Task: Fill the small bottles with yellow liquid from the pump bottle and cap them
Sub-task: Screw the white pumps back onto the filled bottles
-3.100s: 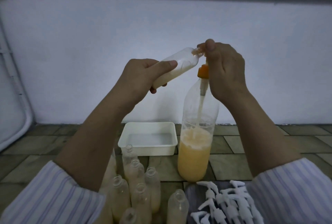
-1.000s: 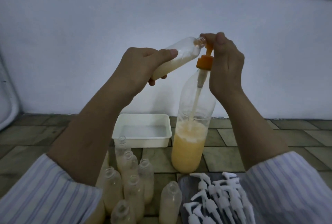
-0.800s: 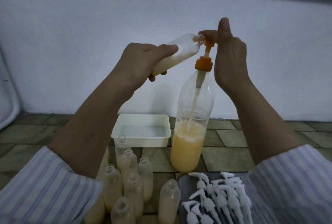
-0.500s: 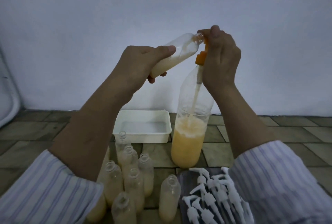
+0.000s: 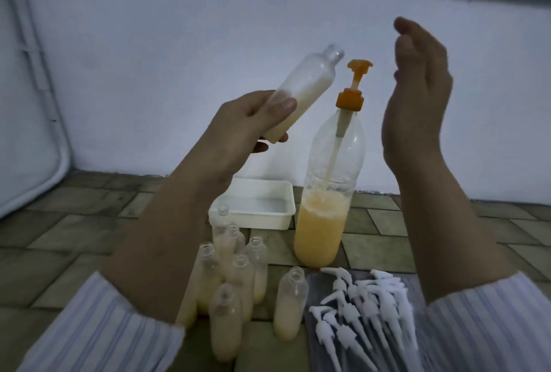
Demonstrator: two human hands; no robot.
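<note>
Above the tiled floor point(image 5: 74, 240), the left hand point(image 5: 238, 124) grips the base end of a small bottle point(image 5: 301, 94), thumb across its front and fingers curled beneath. That bottle's long axis runs diagonally, its open neck pointing up and to the right, toward the orange pump head point(image 5: 359, 65), with a clear gap between neck and nozzle. Pale yellow liquid fills its lower part. The right hand point(image 5: 417, 97) is raised to the right of the pump with fingers straight and relaxed, holding nothing and touching nothing. Between the two hands, the pump bottle point(image 5: 328, 192) stands upright on the floor, its long axis vertical, the plunger stem extended above the orange collar and yellow liquid filling roughly the bottom third. Behind it and to the left sits a white tray point(image 5: 268, 219). Nearer the camera, a cluster of filled small bottles point(image 5: 235, 276) stands upright with open necks, uncapped, and one more stands just right of the group. To the right of these, white pump caps point(image 5: 363, 315) lie in a heap, their dip tubes pointing toward the camera. Striped sleeves point(image 5: 98, 333) cover both forearms at the bottom edge.
</note>
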